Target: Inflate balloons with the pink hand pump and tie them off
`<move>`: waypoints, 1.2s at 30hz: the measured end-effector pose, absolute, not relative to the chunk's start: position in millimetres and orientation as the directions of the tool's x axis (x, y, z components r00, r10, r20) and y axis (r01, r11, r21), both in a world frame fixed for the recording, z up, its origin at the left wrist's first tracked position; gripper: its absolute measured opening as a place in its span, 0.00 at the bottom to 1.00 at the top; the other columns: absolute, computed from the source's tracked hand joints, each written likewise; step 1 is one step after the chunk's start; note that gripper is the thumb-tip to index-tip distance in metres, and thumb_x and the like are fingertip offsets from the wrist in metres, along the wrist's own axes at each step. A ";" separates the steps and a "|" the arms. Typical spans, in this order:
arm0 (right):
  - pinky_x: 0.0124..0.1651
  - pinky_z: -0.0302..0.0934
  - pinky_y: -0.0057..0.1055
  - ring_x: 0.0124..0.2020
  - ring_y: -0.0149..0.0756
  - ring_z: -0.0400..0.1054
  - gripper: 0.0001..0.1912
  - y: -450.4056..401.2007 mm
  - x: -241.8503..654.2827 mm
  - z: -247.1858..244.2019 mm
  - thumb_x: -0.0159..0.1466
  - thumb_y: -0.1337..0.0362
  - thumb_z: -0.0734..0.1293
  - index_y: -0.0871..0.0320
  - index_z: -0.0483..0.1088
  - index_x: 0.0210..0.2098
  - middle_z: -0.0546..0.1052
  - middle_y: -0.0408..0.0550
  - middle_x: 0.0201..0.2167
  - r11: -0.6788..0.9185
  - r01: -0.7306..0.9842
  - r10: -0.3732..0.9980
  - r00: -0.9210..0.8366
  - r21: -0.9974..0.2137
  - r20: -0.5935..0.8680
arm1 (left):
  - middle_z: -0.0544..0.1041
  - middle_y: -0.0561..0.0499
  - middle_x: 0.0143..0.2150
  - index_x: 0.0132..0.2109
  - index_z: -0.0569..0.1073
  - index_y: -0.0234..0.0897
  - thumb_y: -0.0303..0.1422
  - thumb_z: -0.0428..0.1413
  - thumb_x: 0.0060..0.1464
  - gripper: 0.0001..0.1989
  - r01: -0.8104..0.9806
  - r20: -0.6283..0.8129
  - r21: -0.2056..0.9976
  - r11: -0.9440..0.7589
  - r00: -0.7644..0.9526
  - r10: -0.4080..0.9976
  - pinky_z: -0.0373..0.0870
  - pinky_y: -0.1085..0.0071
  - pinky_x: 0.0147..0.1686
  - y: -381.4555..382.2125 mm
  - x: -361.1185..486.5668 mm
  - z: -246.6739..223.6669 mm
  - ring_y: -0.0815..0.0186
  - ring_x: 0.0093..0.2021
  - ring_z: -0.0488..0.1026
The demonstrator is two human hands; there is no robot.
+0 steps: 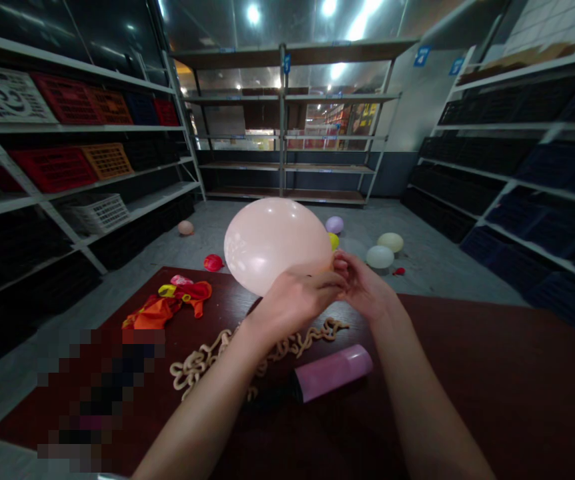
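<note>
A large inflated pale pink balloon [275, 243] hangs over the far edge of the dark red table [447, 360]. Its neck end points right, where my left hand [307, 293] and my right hand [360, 283] meet. Both hands have their fingers pinched together at the neck; the neck itself is mostly hidden behind them. Beneath my forearms lies a pink balloon pump [335, 372] with a black end. A tangle of beige, curly strands [195, 367] spreads on the table behind the pump. Uninflated orange and red balloons [160, 310] are heaped at the left.
Inflated balloons lie on the floor beyond the table, among them a red balloon [213, 263], a purple balloon [334, 225] and a white balloon [380, 257]. Shelves with crates [57, 167] stand left and right; a metal rack [282, 133] stands at the back.
</note>
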State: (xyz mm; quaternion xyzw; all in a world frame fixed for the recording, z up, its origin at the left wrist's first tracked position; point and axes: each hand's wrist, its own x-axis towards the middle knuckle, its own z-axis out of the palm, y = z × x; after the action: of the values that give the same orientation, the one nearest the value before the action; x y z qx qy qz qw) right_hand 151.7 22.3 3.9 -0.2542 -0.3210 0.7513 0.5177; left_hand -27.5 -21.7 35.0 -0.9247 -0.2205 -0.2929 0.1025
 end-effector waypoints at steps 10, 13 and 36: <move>0.27 0.59 0.25 0.22 0.26 0.56 0.13 8.2 136.9 10.5 0.59 0.57 0.71 0.55 0.68 0.23 0.63 0.37 0.18 -0.049 -0.495 0.956 -0.274 -0.868 0.102 | 0.75 0.50 0.34 0.46 0.65 0.39 0.35 0.45 0.70 0.07 0.526 0.604 0.455 -0.719 0.411 0.683 0.66 0.68 0.29 -1.4 -32.2 17.5 0.63 0.30 0.73; 0.28 0.57 0.27 0.23 0.28 0.58 0.14 4.6 134.8 12.6 0.62 0.55 0.68 0.54 0.69 0.23 0.65 0.39 0.19 0.026 -0.403 0.946 -0.286 -0.915 0.153 | 0.74 0.50 0.34 0.56 0.61 0.39 0.34 0.49 0.67 0.12 0.508 0.594 0.490 -0.708 0.400 0.698 0.65 0.68 0.28 2.3 -32.6 14.5 0.63 0.28 0.71; 0.29 0.61 0.31 0.24 0.31 0.68 0.13 -15.9 139.4 35.4 0.63 0.53 0.68 0.55 0.72 0.28 0.75 0.44 0.23 0.260 0.103 0.874 -0.448 -0.960 0.188 | 0.54 0.60 0.22 0.35 0.62 0.38 0.41 0.58 0.61 0.15 -0.533 0.460 0.805 -0.261 0.283 0.842 0.55 0.77 0.19 12.6 -38.4 21.1 0.75 0.19 0.52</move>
State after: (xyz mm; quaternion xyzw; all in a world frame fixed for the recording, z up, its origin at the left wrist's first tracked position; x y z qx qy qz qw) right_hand 139.4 -15.9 35.4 -0.3533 -0.6917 0.4954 0.3890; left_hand -38.4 12.6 21.1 -0.5406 -0.1427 -0.5814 -0.5910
